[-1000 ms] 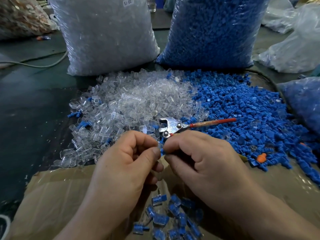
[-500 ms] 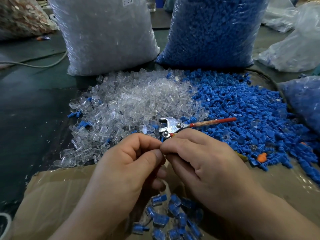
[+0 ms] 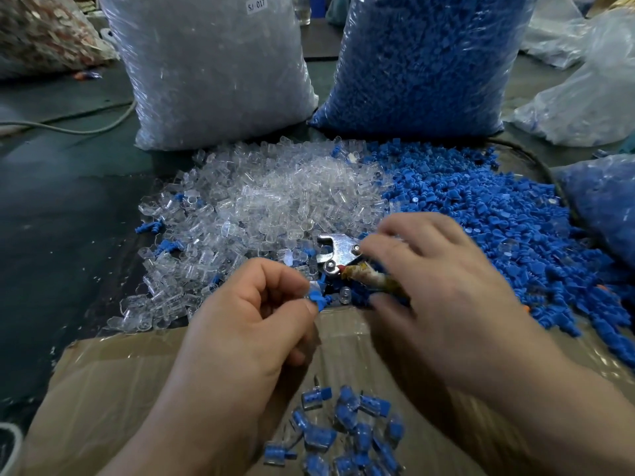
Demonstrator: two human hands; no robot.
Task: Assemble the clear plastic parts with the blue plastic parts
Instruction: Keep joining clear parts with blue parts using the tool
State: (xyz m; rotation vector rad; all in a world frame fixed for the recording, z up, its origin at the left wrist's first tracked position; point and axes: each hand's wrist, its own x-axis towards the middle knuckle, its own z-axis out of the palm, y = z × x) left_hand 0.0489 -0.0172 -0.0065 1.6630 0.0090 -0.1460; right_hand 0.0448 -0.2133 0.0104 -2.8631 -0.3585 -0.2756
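Note:
My left hand pinches a small blue part fitted in a clear part between thumb and forefinger, just above the cardboard's far edge. My right hand is blurred and spread over the handles of metal pliers, forefinger by the pliers' head, thumb below the worn handle. A heap of clear plastic parts lies beyond my left hand, and a heap of blue plastic parts lies to its right. Several assembled blue-and-clear pieces lie below my hands.
A flattened cardboard sheet covers the near table. A big bag of clear parts and a big bag of blue parts stand behind the heaps. Another blue-filled bag lies at the right. A cable runs at far left.
My hands were pressed together on one part; now my right hand has let go and moved up and right onto the pliers. The left hand keeps the part.

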